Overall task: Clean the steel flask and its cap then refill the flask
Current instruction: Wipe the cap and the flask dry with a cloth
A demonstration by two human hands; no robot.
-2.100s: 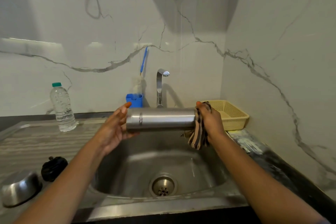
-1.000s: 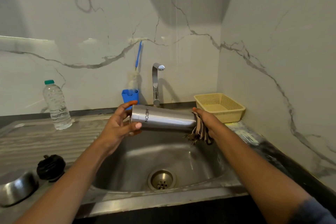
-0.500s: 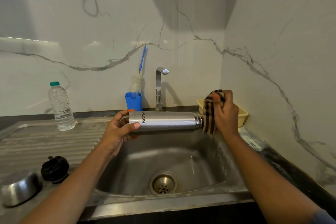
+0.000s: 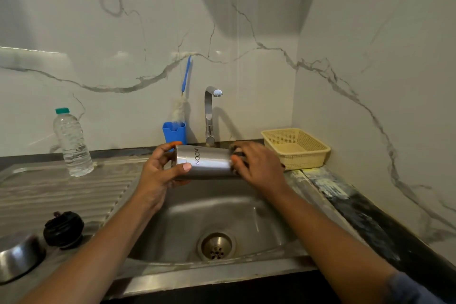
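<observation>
The steel flask [image 4: 206, 163] lies sideways in the air above the sink [image 4: 214, 219], its base to the left. My left hand [image 4: 158, 173] grips that base end with thumb and fingers. Over the flask's right half my right hand [image 4: 259, 168] is wrapped, pressing a striped brown cloth [image 4: 238, 153] against the metal; only a bit of the cloth shows. The neck of the flask is hidden under that hand. The black cap [image 4: 63, 229] sits on the ribbed drainboard [image 4: 61, 195] at the left.
A plastic water bottle [image 4: 72, 143] stands at the back left. Behind the sink are a tap [image 4: 211, 116], shut off, and a blue holder [image 4: 174, 132] with a bottle brush. A yellow basket [image 4: 296, 148] sits at the right. A steel bowl [image 4: 17, 256] is near the cap.
My right hand with the cloth has slid left from the flask's mouth onto its body. The flask has stayed level over the sink in my left hand.
</observation>
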